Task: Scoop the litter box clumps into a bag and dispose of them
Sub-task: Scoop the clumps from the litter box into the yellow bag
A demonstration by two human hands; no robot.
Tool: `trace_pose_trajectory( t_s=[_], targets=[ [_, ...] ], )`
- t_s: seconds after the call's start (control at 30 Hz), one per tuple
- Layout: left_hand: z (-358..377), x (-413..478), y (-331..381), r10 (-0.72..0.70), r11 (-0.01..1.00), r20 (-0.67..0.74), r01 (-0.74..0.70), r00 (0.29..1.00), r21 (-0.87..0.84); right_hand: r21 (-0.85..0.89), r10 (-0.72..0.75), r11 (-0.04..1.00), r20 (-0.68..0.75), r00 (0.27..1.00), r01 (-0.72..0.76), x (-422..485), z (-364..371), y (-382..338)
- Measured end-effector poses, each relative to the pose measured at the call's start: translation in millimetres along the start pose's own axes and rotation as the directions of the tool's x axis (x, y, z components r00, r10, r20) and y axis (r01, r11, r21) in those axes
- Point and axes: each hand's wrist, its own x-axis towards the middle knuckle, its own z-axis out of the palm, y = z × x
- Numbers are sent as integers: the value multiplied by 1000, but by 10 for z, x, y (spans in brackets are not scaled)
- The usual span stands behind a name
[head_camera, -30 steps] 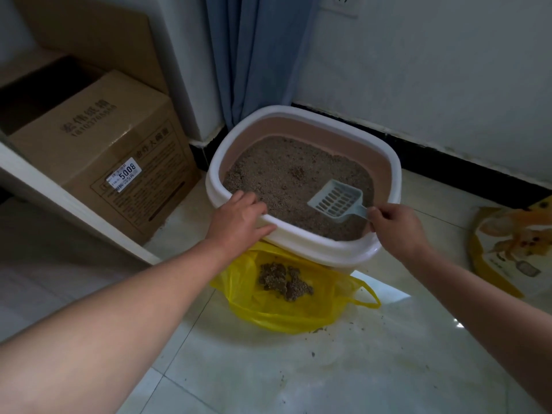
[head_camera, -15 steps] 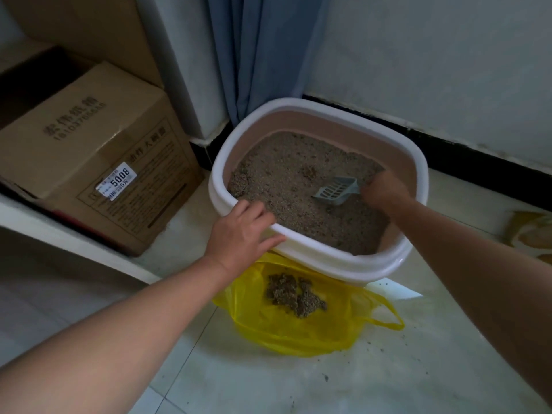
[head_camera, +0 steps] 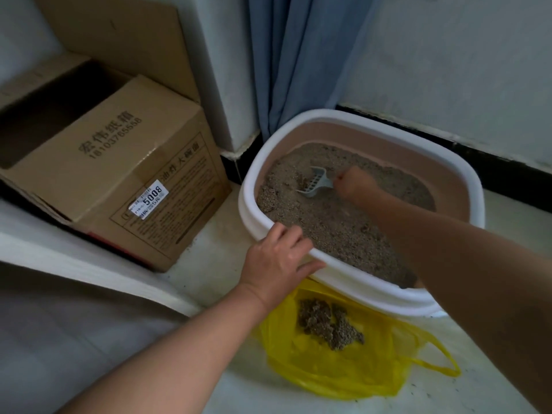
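Litter box [head_camera: 248, 198], white-rimmed with a tan inner wall, seen from above on a pale tiled floor [head_camera: 209, 249]; it fills the middle of the view towards 2 o'clock. The right hand [head_camera: 355, 182] is closed in a fist round the handle of a pale blue slotted scoop [head_camera: 316, 182]; the handle itself is hidden inside the fist. The scoop's head points towards 9 o'clock and is tipped on its edge, its lower edge in the grey-brown litter [head_camera: 334, 228] at about 10 o'clock of the litter bed; a darker lump lies just beside its open end. A low mound of litter [head_camera: 267, 198] lies against the inner wall at 9 o'clock. The right forearm crosses the box from 4 o'clock. The left hand [head_camera: 277, 258] rests on the rim at about 7 o'clock, fingers laid loosely over the edge with their tips above the litter and the thumb stretched along the rim's outer side; it holds nothing else. At 6 o'clock of the box, partly tucked under its near edge, lies a yellow plastic bag [head_camera: 343, 372] spread open on the floor; a heap of dark clumps [head_camera: 328, 324] sits inside it. At 9 o'clock of the box stands a brown cardboard carton [head_camera: 119, 174] bearing a white label [head_camera: 148, 199] printed 5008; at 11 o'clock hangs a blue curtain [head_camera: 304, 55]; from 12 to 3 o'clock runs a white wall [head_camera: 463, 70] with a black skirting [head_camera: 448, 144].
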Motion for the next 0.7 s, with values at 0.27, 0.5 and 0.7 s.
trace_pose_trajectory(
  t_s=[0.27, 0.5, 0.7],
  targets=[
    [-6, 10, -13, 18, 1000, -18, -17, 1000, 9, 126, -39, 991, -67, 997, 47, -66, 371, -173],
    [-36, 17, -1, 33, 999, -13, -33, 999, 30, 102, -153, 982, -70, 986, 160, -120, 145, 137],
    [-33, 17, -3, 35, 999, -10, -35, 999, 36, 108, -216, 970, -28, 976, 217, -271, 59, 428]
  ],
)
